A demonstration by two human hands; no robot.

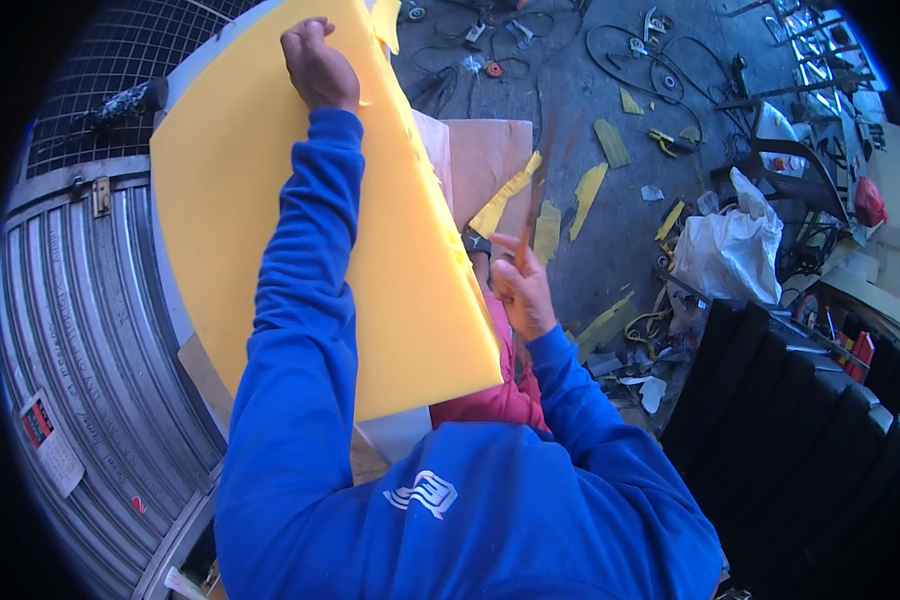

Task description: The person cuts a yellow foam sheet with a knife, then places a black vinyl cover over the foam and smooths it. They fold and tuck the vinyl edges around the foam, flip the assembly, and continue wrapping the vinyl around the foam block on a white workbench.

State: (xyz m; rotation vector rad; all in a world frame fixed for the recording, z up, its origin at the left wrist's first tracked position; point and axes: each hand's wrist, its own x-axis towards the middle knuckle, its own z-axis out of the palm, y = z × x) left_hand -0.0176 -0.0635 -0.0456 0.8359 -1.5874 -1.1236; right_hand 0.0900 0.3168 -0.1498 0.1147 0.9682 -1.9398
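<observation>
A large yellow foam sheet (410, 330) lies tilted in front of me, over a pale board. On its upper part rests my left hand (322, 68), curled into a fist, with nothing visible in it. Just off the sheet's right edge, my right hand (524, 292) grips a long, thin, brownish knife (536, 205). Its blade points away from me and is smeared by motion. The sheet's right edge is rough, with small torn bits. A narrow yellow foam strip (506, 195) lies beyond my right hand.
Foam offcuts (588, 200) and cables (660, 60) litter the grey floor. At right are a white plastic sack (735, 240), a dark chair (805, 160) and a row of black panels (770, 400). A corrugated metal shutter (110, 330) stands close on my left.
</observation>
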